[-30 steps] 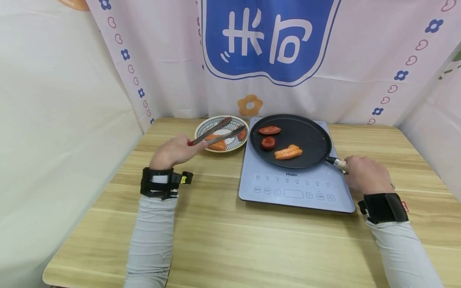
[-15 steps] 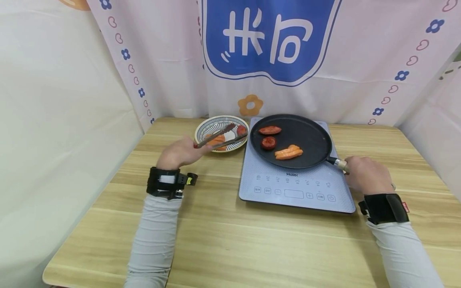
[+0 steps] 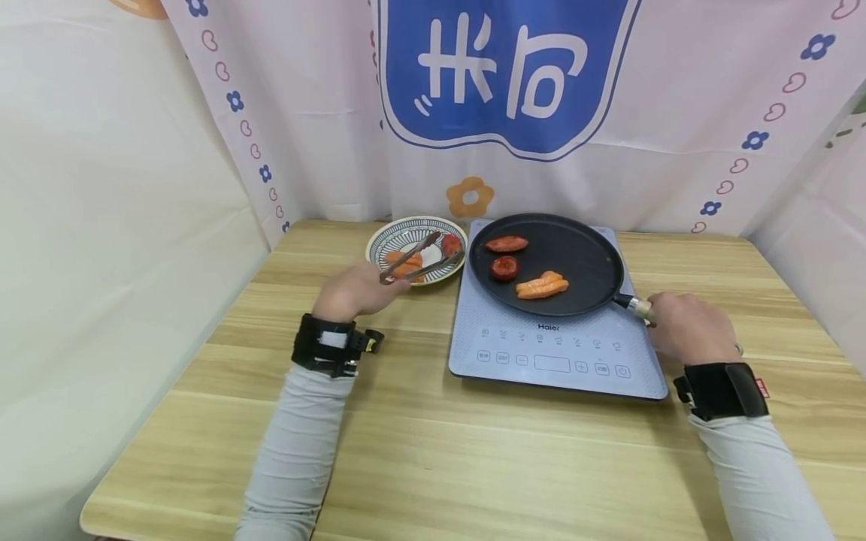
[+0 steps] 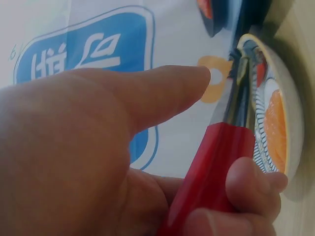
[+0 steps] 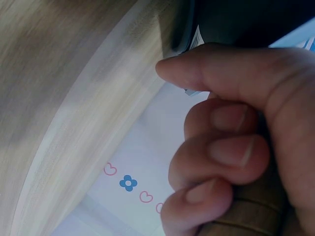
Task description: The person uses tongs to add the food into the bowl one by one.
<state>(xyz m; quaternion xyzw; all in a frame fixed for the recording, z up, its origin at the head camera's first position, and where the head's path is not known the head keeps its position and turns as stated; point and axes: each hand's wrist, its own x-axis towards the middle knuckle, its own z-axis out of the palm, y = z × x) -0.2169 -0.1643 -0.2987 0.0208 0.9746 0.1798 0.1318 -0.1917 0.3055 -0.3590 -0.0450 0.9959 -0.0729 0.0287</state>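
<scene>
My left hand (image 3: pixel 358 291) grips a pair of tongs (image 4: pixel 216 162) by the red handle, its fingers curled round it in the left wrist view. The metal arms of the tongs stand apart over a patterned plate (image 3: pixel 379 244). Orange salmon-like strips (image 3: pixel 404 263) and a red piece (image 3: pixel 450 244) lie on that plate, the red one by the tong tips. My right hand (image 3: pixel 691 328) holds the wooden handle (image 5: pixel 246 211) of a black frying pan (image 3: pixel 582 263). Inside the pan are a red sausage-like piece (image 3: pixel 507 243), a round red piece (image 3: pixel 504 268) and orange strips (image 3: pixel 542 285).
The pan sits on a pale blue Haier induction cooktop (image 3: pixel 487 361) with touch buttons along its front. A wooden table (image 3: pixel 419 466) bears it all. Behind hangs a printed curtain (image 3: pixel 325 135), close to the plate and pan.
My left hand has moved right and slightly forward with the tongs, whose tips now sit lower, near the red piece on the plate. The right hand and pan stay where they were.
</scene>
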